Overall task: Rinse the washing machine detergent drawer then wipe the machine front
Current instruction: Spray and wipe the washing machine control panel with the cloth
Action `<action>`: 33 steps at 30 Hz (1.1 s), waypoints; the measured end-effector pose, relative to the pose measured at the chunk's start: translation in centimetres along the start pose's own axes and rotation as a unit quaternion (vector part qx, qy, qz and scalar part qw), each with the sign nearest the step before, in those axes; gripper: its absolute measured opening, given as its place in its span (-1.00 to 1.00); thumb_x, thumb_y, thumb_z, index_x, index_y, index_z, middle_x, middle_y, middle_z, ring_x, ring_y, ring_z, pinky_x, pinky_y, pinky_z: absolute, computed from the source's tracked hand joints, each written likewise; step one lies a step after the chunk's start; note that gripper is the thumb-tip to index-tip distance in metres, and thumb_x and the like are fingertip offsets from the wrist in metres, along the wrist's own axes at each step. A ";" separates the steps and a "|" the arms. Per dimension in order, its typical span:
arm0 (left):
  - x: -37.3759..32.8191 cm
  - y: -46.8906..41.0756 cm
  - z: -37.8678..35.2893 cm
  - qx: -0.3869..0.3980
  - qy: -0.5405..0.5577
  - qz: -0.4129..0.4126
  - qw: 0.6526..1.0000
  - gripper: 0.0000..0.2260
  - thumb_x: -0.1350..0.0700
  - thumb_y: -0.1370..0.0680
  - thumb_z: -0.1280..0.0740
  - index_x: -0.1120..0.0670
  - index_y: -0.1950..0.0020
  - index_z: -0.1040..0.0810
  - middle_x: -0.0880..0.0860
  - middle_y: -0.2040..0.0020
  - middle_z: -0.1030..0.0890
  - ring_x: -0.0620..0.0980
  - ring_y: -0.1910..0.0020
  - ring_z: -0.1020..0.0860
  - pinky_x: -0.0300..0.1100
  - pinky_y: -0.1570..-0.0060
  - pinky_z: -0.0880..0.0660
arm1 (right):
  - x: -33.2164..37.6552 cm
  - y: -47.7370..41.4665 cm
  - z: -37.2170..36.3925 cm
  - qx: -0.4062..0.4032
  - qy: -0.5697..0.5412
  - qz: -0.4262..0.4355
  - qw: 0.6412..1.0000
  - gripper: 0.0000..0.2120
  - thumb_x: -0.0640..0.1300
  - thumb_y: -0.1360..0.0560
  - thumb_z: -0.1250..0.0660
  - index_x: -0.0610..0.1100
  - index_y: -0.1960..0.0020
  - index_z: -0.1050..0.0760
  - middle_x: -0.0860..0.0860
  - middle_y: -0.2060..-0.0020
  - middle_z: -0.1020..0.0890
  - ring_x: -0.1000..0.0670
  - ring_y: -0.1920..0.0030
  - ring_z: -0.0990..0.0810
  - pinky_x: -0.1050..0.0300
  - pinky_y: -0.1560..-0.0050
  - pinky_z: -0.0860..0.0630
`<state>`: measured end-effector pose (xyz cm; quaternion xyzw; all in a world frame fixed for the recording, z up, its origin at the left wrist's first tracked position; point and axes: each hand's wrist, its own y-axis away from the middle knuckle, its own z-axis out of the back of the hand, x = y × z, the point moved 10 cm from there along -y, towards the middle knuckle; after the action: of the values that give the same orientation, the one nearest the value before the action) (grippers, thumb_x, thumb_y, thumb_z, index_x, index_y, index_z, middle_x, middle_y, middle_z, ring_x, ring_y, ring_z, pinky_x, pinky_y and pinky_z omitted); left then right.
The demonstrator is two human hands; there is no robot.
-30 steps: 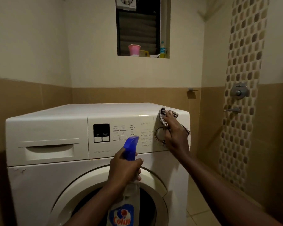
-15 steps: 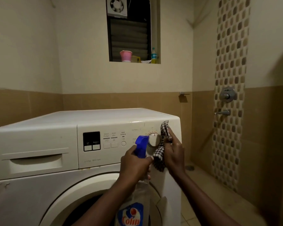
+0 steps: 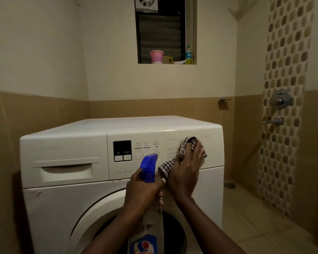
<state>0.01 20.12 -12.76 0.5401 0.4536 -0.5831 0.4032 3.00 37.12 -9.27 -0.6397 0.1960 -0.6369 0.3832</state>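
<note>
Left hand (image 3: 142,193) curled in a grip, right hand (image 3: 187,171) pressing flat

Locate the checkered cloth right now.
Head view: the checkered cloth is under the right hand, against the control panel's right end, beside the spray bottle.

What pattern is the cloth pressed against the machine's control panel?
A dark-and-white check; the cloth shows best in the head view, the only one.
</note>
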 end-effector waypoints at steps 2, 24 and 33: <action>-0.2 0.0 1.4 -0.013 -0.005 -0.017 1.000 -0.73 0.27 -0.47 -0.46 0.13 -0.11 -0.49 0.19 0.26 -0.60 0.02 0.41 -0.59 -0.13 0.44 -0.56 | 1.5 -0.7 -0.7 0.029 0.115 0.142 0.983 -0.45 -0.09 -0.51 -0.07 -0.09 -0.51 -0.21 -0.11 -0.52 -0.18 -0.13 -0.55 -0.03 -0.19 -0.52 -0.01; -3.9 0.4 4.0 -0.036 -0.008 -0.078 0.996 -0.77 0.31 -0.49 -0.43 0.14 -0.09 -0.50 0.21 0.30 -0.60 0.07 0.41 -0.58 -0.08 0.38 -0.60 | -8.8 -4.1 6.0 -0.002 -0.108 -0.081 0.991 -0.44 -0.43 -0.51 -0.14 -0.11 -0.46 -0.32 -0.01 -0.45 -0.35 -0.07 -0.42 -0.35 0.01 -0.43 -0.27; -0.5 -0.9 3.3 -0.021 0.028 -0.026 0.999 -0.73 0.34 -0.48 -0.43 0.16 -0.13 -0.49 0.21 0.28 -0.58 0.10 0.40 -0.57 0.01 0.33 -0.59 | 5.0 -6.5 0.9 0.231 -0.005 0.206 0.951 -0.34 -0.43 -0.39 -0.21 -0.01 -0.43 -0.38 0.01 -0.45 -0.36 0.07 -0.46 -0.27 0.06 -0.42 -0.29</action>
<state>-1.69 17.21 -12.20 0.5358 0.4907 -0.5686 0.3858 2.91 37.74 -1.03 -0.4825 0.1693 -0.5691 0.6440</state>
